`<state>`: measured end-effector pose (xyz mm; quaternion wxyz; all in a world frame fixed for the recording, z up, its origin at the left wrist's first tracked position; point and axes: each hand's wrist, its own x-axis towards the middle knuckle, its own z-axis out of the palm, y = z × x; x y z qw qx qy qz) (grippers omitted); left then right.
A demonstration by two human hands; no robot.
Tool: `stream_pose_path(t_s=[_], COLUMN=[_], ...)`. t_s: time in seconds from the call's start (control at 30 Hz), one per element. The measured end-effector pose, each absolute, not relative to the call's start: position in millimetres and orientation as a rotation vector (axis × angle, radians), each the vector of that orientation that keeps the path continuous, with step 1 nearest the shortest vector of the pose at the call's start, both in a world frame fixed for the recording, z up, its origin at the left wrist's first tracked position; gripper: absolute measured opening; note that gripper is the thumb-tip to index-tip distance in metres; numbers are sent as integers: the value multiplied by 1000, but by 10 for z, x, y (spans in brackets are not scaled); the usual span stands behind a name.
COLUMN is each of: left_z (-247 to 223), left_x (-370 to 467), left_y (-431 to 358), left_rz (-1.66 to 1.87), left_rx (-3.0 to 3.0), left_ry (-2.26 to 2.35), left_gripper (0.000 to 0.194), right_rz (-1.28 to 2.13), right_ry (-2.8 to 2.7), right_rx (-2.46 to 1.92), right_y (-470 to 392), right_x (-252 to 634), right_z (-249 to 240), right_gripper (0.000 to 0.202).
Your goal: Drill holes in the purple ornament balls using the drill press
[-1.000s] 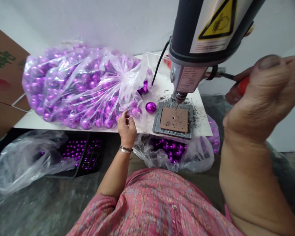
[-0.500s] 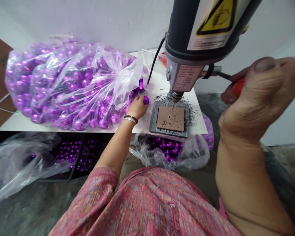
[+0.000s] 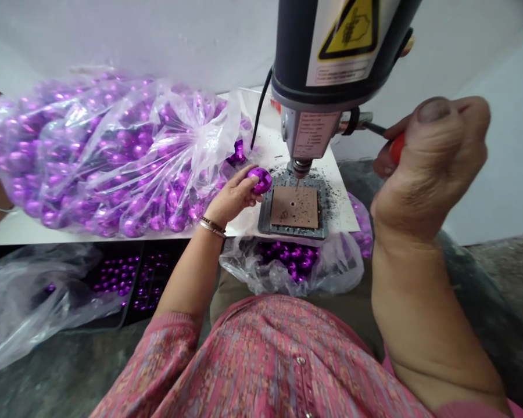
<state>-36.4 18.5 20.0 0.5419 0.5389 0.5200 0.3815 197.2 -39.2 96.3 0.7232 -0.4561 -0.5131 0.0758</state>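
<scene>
A shiny purple faceted ball is pinched between the thumb and fingers of my left hand, just left of the drill press base. My right hand is wrapped round the red-knobbed feed handle of the drill press. Its thin drill bit points down above a brown square board that has a small dark hole. Behind my left hand lies a large clear bag of purple balls, with more balls showing at its opening.
Dark shavings lie around the base on the white table. Below the table edge, an open plastic bag holds purple pieces. Black trays of purple pieces sit lower left beside loose plastic. A black cable hangs behind the drill.
My left hand has drawn back from the bag's opening with a purple ball, lifting it toward the drill base. My right hand stays on the handle. The whole view has shifted slightly.
</scene>
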Motion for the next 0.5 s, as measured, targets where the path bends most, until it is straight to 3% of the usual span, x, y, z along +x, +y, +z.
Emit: stream_pose_path(t_s=[0.13,0.5], left_z=[172,-101], left_x=[-248,-30], left_y=[58,67], left_rz=[858,779], left_rx=[989,1374], left_ry=[994,1258], left_gripper=[43,54], right_rz=[201,217], right_ry=[-1139,-1162], right_rx=[-1003,-979], right_y=[-406,-379], right_x=[1967,1954], right_z=[975,1003], right_gripper=[46,36])
